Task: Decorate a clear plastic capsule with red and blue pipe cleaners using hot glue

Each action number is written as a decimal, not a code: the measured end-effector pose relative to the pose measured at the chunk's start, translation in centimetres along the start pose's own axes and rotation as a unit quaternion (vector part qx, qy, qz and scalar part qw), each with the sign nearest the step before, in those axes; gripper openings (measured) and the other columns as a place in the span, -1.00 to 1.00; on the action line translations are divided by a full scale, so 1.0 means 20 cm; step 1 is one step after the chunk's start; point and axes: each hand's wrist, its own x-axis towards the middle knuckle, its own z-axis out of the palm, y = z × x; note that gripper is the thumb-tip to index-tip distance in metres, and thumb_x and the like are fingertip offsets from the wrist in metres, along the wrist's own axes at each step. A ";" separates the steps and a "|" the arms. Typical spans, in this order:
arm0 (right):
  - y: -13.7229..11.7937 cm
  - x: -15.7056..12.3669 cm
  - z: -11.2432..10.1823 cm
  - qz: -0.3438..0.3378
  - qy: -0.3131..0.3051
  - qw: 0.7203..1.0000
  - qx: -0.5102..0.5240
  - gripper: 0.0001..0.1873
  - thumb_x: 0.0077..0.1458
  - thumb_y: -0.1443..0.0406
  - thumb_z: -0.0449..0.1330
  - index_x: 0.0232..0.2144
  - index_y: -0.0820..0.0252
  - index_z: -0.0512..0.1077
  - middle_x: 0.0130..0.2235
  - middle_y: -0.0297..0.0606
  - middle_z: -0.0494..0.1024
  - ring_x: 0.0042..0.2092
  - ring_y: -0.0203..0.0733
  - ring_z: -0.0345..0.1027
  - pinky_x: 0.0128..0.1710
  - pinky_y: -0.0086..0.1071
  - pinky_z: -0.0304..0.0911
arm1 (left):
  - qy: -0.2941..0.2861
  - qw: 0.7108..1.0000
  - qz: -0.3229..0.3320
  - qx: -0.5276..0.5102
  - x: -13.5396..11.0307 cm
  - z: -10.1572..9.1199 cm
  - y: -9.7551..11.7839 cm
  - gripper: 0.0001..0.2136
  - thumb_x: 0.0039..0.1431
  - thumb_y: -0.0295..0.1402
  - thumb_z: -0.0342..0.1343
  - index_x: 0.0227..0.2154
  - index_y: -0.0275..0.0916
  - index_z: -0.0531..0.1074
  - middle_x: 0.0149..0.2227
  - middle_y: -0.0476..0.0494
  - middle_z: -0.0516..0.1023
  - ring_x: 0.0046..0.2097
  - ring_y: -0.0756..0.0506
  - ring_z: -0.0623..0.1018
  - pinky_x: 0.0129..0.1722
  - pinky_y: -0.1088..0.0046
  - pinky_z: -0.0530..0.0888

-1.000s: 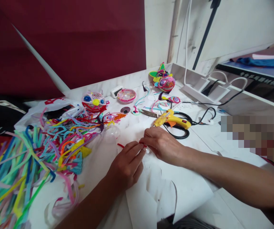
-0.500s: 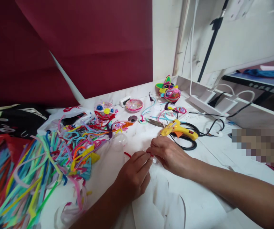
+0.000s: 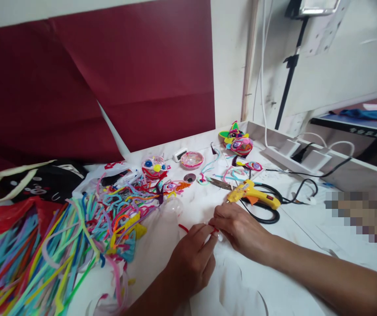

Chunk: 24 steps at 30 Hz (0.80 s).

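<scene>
My left hand (image 3: 193,259) is closed, with thumb and fingers pinching a thin red pipe cleaner (image 3: 183,228). One end of it sticks out past the knuckles on the left. My right hand (image 3: 243,227) meets the left at the fingertips and pinches the same red piece at its other end. A small white, shiny bit (image 3: 220,237) shows just under the fingers; I cannot make out what it is. Right behind my right hand lies a yellow glue gun (image 3: 253,196), on top of black-handled scissors (image 3: 221,183). A clear plastic dome (image 3: 173,205) rests beyond my left hand.
Many coloured pipe cleaners (image 3: 60,250) cover the left side of the table. Decorated balls (image 3: 154,168), a pink-rimmed clear bowl (image 3: 192,160) and a brown roll of tape (image 3: 190,177) sit at the back. A power strip (image 3: 296,161) with cables stands at the right edge.
The camera view has tilted up and turned slightly left, so everything appears lower and farther right. Both hands keep pinching the red pipe cleaner with almost no shift relative to the table.
</scene>
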 end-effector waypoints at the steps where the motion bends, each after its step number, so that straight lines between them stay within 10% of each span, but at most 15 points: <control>1: 0.00 0.00 0.00 0.002 0.002 1.000 0.004 -0.78 0.18 0.42 0.02 -0.32 0.16 0.47 -0.36 -0.26 0.39 -0.28 -0.20 0.20 -0.26 -0.29 0.04 | -0.001 1.000 -0.002 0.001 0.00 0.00 0.00 -0.62 0.07 -0.64 -0.03 -0.01 -0.41 0.33 -0.08 -0.37 0.40 -0.03 -0.21 0.42 -0.07 0.19 0.51; 24: 0.00 0.00 0.02 -0.007 0.000 1.000 -0.016 -0.76 0.18 0.41 0.00 -0.29 0.14 0.47 -0.35 -0.26 0.41 -0.26 -0.18 0.20 -0.27 -0.27 0.02 | -0.017 1.000 0.000 0.014 0.00 -0.01 0.02 -0.64 0.05 -0.64 -0.02 -0.04 -0.47 0.34 -0.13 -0.35 0.41 -0.06 -0.20 0.40 -0.03 0.21 0.50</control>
